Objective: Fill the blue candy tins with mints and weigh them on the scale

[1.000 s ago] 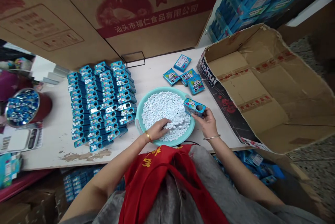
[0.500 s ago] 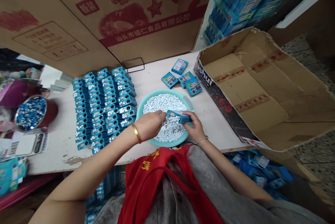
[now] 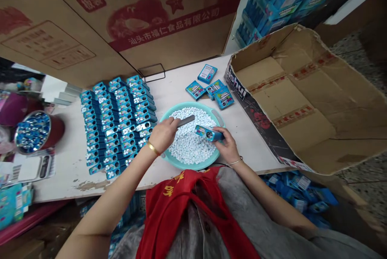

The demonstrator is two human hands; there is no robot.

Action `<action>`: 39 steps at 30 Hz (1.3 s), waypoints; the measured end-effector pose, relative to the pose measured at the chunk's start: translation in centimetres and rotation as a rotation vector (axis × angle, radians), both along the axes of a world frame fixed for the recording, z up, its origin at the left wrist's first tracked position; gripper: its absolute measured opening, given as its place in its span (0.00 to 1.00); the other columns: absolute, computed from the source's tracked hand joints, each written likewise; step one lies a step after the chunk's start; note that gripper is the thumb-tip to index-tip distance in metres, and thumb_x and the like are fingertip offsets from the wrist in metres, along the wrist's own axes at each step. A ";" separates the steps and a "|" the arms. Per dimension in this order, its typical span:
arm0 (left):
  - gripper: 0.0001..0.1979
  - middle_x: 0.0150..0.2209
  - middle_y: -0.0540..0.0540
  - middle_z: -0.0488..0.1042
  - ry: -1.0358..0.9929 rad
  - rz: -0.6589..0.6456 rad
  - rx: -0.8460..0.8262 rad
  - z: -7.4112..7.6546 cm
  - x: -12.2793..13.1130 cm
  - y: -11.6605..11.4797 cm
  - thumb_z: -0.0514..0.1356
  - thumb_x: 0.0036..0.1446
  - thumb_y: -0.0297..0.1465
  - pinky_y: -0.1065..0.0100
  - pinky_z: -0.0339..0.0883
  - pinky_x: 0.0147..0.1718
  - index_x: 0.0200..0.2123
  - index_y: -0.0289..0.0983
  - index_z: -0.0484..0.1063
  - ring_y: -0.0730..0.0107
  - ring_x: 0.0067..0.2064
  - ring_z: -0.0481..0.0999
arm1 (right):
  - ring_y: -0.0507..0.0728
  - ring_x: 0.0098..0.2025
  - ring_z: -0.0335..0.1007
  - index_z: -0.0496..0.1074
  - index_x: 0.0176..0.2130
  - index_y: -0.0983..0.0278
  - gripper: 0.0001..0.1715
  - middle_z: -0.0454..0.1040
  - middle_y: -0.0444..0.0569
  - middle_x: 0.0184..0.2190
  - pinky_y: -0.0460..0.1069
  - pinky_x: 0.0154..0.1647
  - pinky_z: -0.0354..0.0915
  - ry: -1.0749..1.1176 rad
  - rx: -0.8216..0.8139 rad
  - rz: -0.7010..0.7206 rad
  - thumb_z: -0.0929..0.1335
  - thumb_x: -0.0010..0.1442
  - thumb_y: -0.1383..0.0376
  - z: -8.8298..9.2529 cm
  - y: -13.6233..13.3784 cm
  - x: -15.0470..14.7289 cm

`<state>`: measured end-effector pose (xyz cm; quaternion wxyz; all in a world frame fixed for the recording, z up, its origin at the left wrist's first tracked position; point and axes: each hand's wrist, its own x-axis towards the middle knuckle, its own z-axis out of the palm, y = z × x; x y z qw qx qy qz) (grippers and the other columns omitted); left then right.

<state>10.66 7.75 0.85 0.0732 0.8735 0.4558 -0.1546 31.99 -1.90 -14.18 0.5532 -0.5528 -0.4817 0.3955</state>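
Observation:
A teal basin (image 3: 218, 115) full of small white candies (image 3: 190, 146) sits on the white table in front of me. My right hand (image 3: 227, 146) is closed around a small blue candy box (image 3: 208, 133), held on its side over the basin. My left hand (image 3: 163, 134) is closed on a flat grey strip (image 3: 186, 121) that points toward the box, above the basin's left half. A bracelet shows on each wrist.
Rows of several filled blue boxes (image 3: 116, 120) lie left of the basin. Loose blue boxes (image 3: 211, 85) lie behind it. A large open cardboard carton (image 3: 305, 93) fills the right. A red tub of blue pieces (image 3: 34, 130) and a scale (image 3: 28, 166) stand at the left edge.
My left hand left the candies, met the box, then drew back left holding the grey strip. My right hand lowered the box over the basin and turned it on its side.

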 end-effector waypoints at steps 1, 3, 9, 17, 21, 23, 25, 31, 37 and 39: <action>0.15 0.45 0.41 0.70 0.008 0.012 -0.005 -2.4 -0.8 0.8 0.48 0.64 0.27 0.62 0.67 0.42 0.52 0.36 0.64 0.61 0.45 0.71 | 0.61 0.52 0.67 0.69 0.46 0.59 0.19 0.71 0.51 0.47 0.59 0.57 0.60 0.025 -0.021 -0.014 0.69 0.53 0.66 0.0 0.1 0.1; 0.16 0.46 0.39 0.69 0.006 0.048 -0.048 -7.2 -1.8 1.8 0.46 0.64 0.25 0.60 0.66 0.45 0.51 0.36 0.65 0.59 0.46 0.70 | 0.61 0.50 0.68 0.69 0.45 0.60 0.20 0.72 0.50 0.46 0.58 0.56 0.61 0.084 -0.068 -0.056 0.71 0.52 0.63 0.0 0.2 0.3; 0.18 0.50 0.40 0.68 -0.146 -0.004 -0.198 -15.0 -1.0 -1.4 0.45 0.63 0.23 0.60 0.64 0.49 0.54 0.37 0.63 0.60 0.50 0.67 | 0.56 0.39 0.69 0.68 0.40 0.60 0.24 0.72 0.44 0.36 0.54 0.46 0.66 0.212 -0.147 -0.191 0.75 0.45 0.58 0.5 0.8 0.4; 0.20 0.49 0.43 0.72 -0.352 -0.028 -0.402 -15.8 -0.8 -5.5 0.52 0.57 0.22 0.66 0.65 0.50 0.53 0.36 0.64 0.66 0.50 0.71 | 0.56 0.39 0.71 0.67 0.40 0.61 0.27 0.74 0.44 0.37 0.56 0.50 0.66 0.345 -0.196 -0.197 0.77 0.41 0.59 -0.2 1.1 0.9; 0.20 0.49 0.42 0.72 -0.517 0.021 -0.485 -13.8 -2.1 -4.9 0.55 0.56 0.26 0.66 0.67 0.47 0.53 0.35 0.64 0.66 0.46 0.73 | 0.56 0.39 0.71 0.67 0.41 0.61 0.28 0.74 0.45 0.37 0.57 0.50 0.66 0.322 -0.183 -0.188 0.77 0.42 0.58 -0.2 0.8 1.1; 0.19 0.49 0.41 0.72 -0.640 0.049 -0.511 -11.6 -2.9 -4.4 0.56 0.57 0.29 0.64 0.67 0.45 0.52 0.35 0.64 0.65 0.45 0.73 | 0.56 0.39 0.70 0.67 0.40 0.60 0.27 0.73 0.45 0.37 0.56 0.49 0.66 0.305 -0.168 -0.191 0.77 0.42 0.59 -0.2 0.5 1.2; 0.17 0.48 0.40 0.72 -0.712 0.033 -0.495 -8.8 -3.5 -3.9 0.55 0.59 0.32 0.63 0.67 0.45 0.51 0.35 0.65 0.64 0.45 0.72 | 0.56 0.39 0.69 0.67 0.40 0.60 0.26 0.73 0.44 0.36 0.55 0.48 0.66 0.283 -0.150 -0.192 0.76 0.43 0.59 -0.1 0.2 1.1; 0.14 0.44 0.41 0.72 -0.584 -0.108 -0.363 -0.2 -2.0 -2.5 0.54 0.62 0.33 0.64 0.66 0.44 0.49 0.35 0.65 0.65 0.43 0.72 | 0.58 0.44 0.69 0.69 0.42 0.60 0.21 0.73 0.47 0.40 0.56 0.52 0.63 0.153 -0.096 -0.107 0.73 0.48 0.61 0.0 -0.3 0.1; 0.12 0.42 0.40 0.71 -0.069 -0.182 -0.254 4.8 2.3 -2.8 0.52 0.59 0.25 0.62 0.68 0.39 0.46 0.34 0.67 0.60 0.42 0.74 | 0.60 0.51 0.67 0.69 0.45 0.59 0.20 0.72 0.50 0.45 0.58 0.56 0.61 0.059 0.003 0.016 0.70 0.51 0.66 -0.2 -0.5 -0.9; 0.14 0.41 0.40 0.71 0.054 -0.169 -0.218 5.7 3.6 -3.5 0.51 0.58 0.22 0.62 0.68 0.36 0.47 0.34 0.66 0.59 0.39 0.75 | 0.60 0.51 0.67 0.70 0.45 0.59 0.19 0.72 0.50 0.45 0.58 0.56 0.61 0.057 0.005 0.020 0.70 0.51 0.65 -0.3 -0.5 -1.1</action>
